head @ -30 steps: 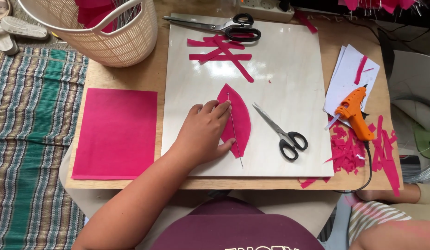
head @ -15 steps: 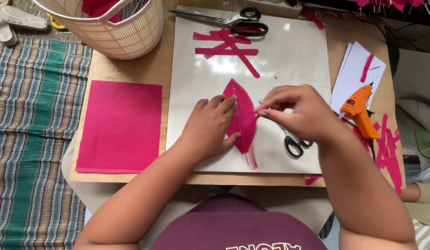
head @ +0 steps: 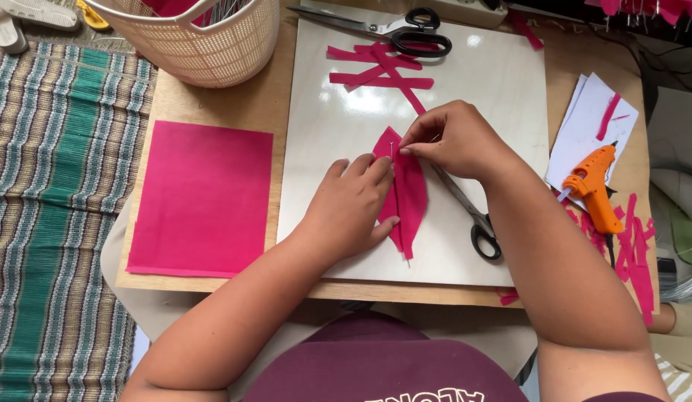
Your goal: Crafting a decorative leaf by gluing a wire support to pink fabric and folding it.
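Pink leaf-shaped fabric piece (head: 409, 195) lies flat near the middle of a white board (head: 502, 97), pointed ends toward and away from the person. Left hand (head: 349, 212) rests palm-down on the leaf's left half, fingers spread flat and pressing, gripping nothing. Right hand (head: 454, 138) sits at the leaf's upper tip, thumb and forefinger pinched together on a thin pale wire (head: 393, 152) that runs along the leaf's midline; its lower end shows just past the bottom tip.

Small scissors (head: 472, 216) with black handles lie on the board just right of the leaf, blades partly under the right hand. Larger black-handled scissors (head: 405, 33) lie at the board's far edge, touching a loose cross of pink strips (head: 379, 74).

Board sits on a wooden table (head: 234, 108). Left of the board, a rectangular pink sheet (head: 201, 197) lies flat, well apart from the hands. Cream plastic basket (head: 204, 41) stands at the far left corner, pink material inside. Right of the board: white paper sheets (head: 588, 123) with a pink strip on top, an orange glue gun (head: 593, 186) overlapping them, and a scatter of pink offcuts (head: 632, 249) by the table's right edge. Striped woven mat (head: 52, 201) covers the floor to the left.
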